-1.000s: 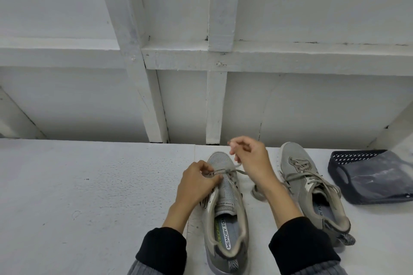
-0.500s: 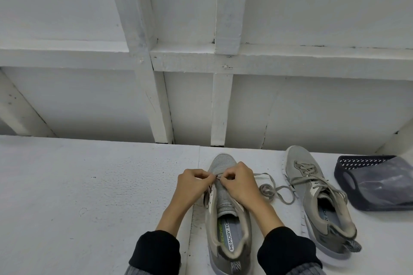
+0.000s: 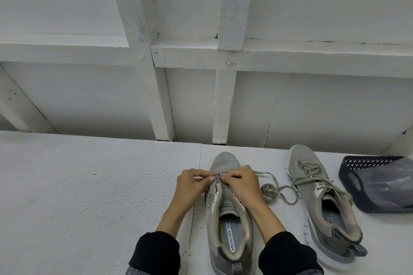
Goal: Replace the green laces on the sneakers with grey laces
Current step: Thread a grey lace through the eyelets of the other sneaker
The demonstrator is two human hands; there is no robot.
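Both hands meet over the front eyelets of the near sneaker [image 3: 230,225] on the white worktop [image 3: 89,185]. The left hand [image 3: 192,185] and right hand [image 3: 242,182] each pinch the grey lace [image 3: 271,190] with curled fingers; its loose end coils just right of the right hand. The second sneaker [image 3: 321,198] lies farther right, beside a dark basket [image 3: 348,176].

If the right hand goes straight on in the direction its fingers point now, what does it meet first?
The right hand points its fingers across the near sneaker toward the left hand. It would probably meet the left hand's fingertips first; they look almost touching over the lace, though depth is unclear.
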